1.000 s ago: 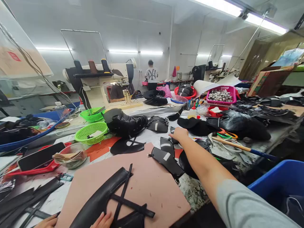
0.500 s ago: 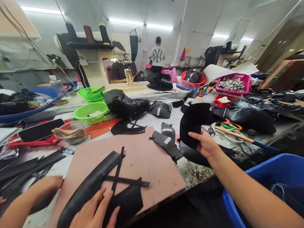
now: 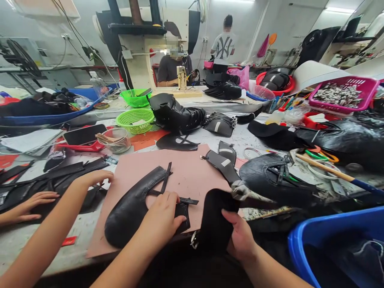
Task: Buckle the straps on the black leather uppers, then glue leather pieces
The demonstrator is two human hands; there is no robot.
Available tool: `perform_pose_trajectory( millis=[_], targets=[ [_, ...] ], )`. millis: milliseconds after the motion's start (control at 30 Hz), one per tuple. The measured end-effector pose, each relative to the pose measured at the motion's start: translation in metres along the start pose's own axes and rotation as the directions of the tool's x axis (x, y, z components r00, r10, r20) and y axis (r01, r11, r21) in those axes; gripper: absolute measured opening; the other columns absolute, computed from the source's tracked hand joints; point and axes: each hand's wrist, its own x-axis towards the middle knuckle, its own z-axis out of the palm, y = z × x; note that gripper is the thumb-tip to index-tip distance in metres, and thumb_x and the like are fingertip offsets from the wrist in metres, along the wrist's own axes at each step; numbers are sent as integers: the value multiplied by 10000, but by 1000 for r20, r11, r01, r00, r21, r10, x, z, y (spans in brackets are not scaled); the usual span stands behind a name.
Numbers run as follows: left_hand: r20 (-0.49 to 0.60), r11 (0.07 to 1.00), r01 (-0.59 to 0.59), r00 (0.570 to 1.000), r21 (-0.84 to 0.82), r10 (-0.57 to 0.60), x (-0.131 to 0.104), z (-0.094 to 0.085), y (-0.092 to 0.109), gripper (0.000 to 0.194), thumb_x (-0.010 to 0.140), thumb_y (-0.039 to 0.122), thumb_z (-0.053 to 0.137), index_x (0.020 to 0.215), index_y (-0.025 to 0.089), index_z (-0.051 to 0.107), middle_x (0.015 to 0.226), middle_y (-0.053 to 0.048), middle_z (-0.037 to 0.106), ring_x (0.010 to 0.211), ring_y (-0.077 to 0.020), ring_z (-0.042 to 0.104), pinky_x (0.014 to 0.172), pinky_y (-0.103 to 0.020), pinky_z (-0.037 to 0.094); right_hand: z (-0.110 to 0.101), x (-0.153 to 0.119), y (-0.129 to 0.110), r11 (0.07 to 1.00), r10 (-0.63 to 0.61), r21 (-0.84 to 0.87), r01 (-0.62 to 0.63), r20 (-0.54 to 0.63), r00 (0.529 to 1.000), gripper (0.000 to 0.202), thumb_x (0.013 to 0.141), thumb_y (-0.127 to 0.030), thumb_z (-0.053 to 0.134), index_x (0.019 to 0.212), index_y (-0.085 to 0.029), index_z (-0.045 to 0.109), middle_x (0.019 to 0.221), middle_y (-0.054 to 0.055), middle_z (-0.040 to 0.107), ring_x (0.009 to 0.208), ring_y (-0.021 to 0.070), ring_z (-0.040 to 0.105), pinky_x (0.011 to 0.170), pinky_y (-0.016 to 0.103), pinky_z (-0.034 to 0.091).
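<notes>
On the pink board [image 3: 135,160] lies a black leather shoe upper [image 3: 129,212] with crossed straps. My left hand [image 3: 163,216] rests over its right part, fingers curled round the straps and leather edge; the fingertips are partly hidden. My right hand [image 3: 241,238] grips a black shoe piece [image 3: 216,218] with a small metal buckle [image 3: 194,240], held at the board's front right corner, thumb on its dark matt face. Beyond that corner lie grey pieces [image 3: 222,164] with pale strips and a shiny black upper [image 3: 264,172].
From the left reach another person's hands [image 3: 42,204], one touching the board's edge. Green baskets [image 3: 135,122], a pile of black uppers [image 3: 177,114] and a sewing machine [image 3: 181,82] stand behind. A blue bin [image 3: 300,240] is at the right, near a long-handled tool [image 3: 327,168].
My right hand has brought the black piece down and left to the board's front edge. My left hand has moved from spread fingers to closing on the upper. The view has shifted left.
</notes>
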Motion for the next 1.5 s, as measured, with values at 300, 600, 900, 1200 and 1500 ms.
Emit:
perform_pose_trajectory(
  millis=[300, 600, 900, 1200, 1500],
  targets=[
    [-58, 976, -61, 997, -211, 50, -6, 12, -3, 106, 744, 147, 551, 817, 199, 608, 865, -30, 637, 885, -222, 554, 794, -370, 405, -7, -2, 7, 940, 175, 288, -180, 46, 984, 179, 600, -286, 721, 746, -197, 669, 830, 41, 692, 689, 210, 637, 598, 310, 527],
    [139, 586, 106, 990, -803, 12, -1, -12, 13, 218, 721, 222, 554, 922, 174, 625, 876, -36, 699, 832, -194, 636, 725, -286, 485, 20, 5, 4, 987, 57, 153, -51, -37, 998, 412, 552, -245, 798, 926, -196, 631, 875, 34, 697, 852, 259, 641, 805, 417, 516],
    [220, 466, 193, 975, -864, 5, -3, -9, 21, 266, 689, 248, 580, 932, 166, 648, 821, -35, 715, 778, -189, 654, 649, -263, 507, 20, 5, 5, 995, -36, 88, 48, -132, 991, 456, 556, -219, 794, 982, -183, 636, 831, 44, 702, 844, 274, 649, 821, 451, 511],
    [175, 532, 119, 983, -839, 54, -3, -6, 21, 292, 730, 184, 541, 994, 182, 666, 887, -10, 712, 839, -176, 647, 742, -258, 504, 24, 7, 10, 995, -69, 56, 84, -236, 969, 439, 537, -228, 803, 941, -162, 646, 817, 60, 708, 764, 269, 664, 739, 432, 551],
    [187, 541, 94, 975, -836, 120, -4, -12, 23, 300, 767, 135, 500, 1003, 216, 667, 875, 28, 707, 811, -129, 630, 704, -190, 465, 24, 9, 14, 994, -93, 30, 105, -268, 959, 401, 539, -223, 797, 903, -148, 646, 866, 65, 709, 817, 268, 660, 773, 430, 548]
  ],
)
